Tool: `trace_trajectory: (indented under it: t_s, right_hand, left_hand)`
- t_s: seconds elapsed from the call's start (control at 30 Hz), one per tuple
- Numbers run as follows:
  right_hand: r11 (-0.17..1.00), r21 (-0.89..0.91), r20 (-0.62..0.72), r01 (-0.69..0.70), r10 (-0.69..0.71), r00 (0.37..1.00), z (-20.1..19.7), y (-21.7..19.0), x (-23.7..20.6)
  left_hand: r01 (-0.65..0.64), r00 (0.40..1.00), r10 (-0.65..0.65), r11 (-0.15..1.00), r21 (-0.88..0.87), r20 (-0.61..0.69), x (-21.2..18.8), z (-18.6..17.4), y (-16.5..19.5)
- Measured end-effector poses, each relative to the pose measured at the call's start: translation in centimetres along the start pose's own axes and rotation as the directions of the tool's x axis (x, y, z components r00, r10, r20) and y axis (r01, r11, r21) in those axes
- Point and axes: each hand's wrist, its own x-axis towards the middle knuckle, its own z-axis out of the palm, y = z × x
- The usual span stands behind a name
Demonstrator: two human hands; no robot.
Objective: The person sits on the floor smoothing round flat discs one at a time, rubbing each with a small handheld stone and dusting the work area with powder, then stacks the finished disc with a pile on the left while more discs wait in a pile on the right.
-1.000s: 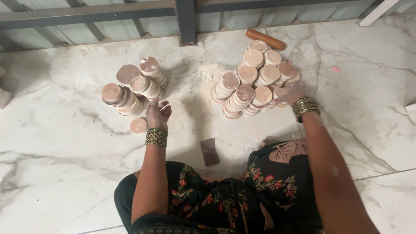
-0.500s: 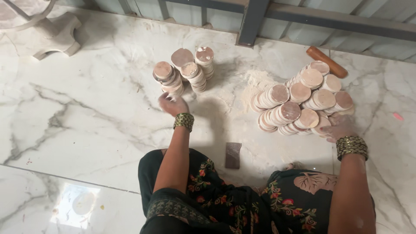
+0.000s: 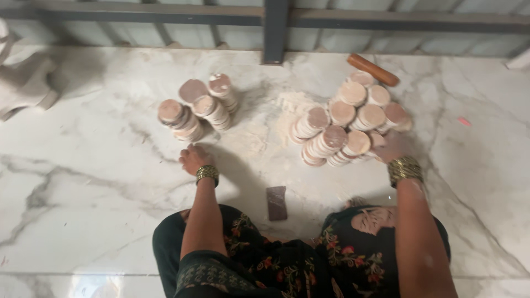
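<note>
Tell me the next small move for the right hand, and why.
Probably close the right hand on one disc at the near edge of the right pile of discs and lift it. That hand already rests against the pile, while the left hand lies on the marble floor just below the left stacks.

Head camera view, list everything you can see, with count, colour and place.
left stacks: four, tan wooden discs, floor ahead of left hand
right stacks: about ten, tan wooden discs, leaning, floor at right
wooden stick: one, reddish brown, behind right stacks
dark block: one, brown, floor near knees
marble floor: white, grey veins
metal frame: grey, top edge
left hand: gold bangle, on floor below left stacks
right hand: gold bangle, against right stacks
</note>
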Motion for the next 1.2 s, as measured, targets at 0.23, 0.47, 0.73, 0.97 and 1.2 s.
trace_trajectory:
  t_s: [0.23,0.47,0.73,0.97,1.2]
  right_hand:
    - [0.933,0.261,0.002,-0.247,0.256,0.967,-0.4,-1.1,-0.2]
    - [0.988,0.13,-0.149,-0.079,0.098,0.984,-1.1,-1.2,0.2]
    - [0.74,0.356,-0.716,0.571,-0.177,0.676,-7.1,-8.5,-3.3]
    - [0.515,0.54,-0.557,0.666,-0.374,0.742,-3.9,-22.2,-3.7]
    - [0.364,0.733,-0.424,0.575,-0.417,0.804,-0.1,-27.2,-7.7]
  left_hand:
    - [0.069,0.986,-0.024,0.961,-0.269,0.168,-0.1,0.0,1.4]
    - [0.693,0.602,0.361,0.207,-0.691,0.712,-2.5,-0.6,6.0]
    - [0.591,0.586,0.709,-0.042,-0.805,0.393,-6.4,-3.8,12.7]
    - [0.511,0.56,0.686,0.157,-0.845,0.466,-10.8,-5.3,16.2]
    - [0.304,0.774,0.563,0.072,-0.95,0.29,-13.4,-4.7,15.0]
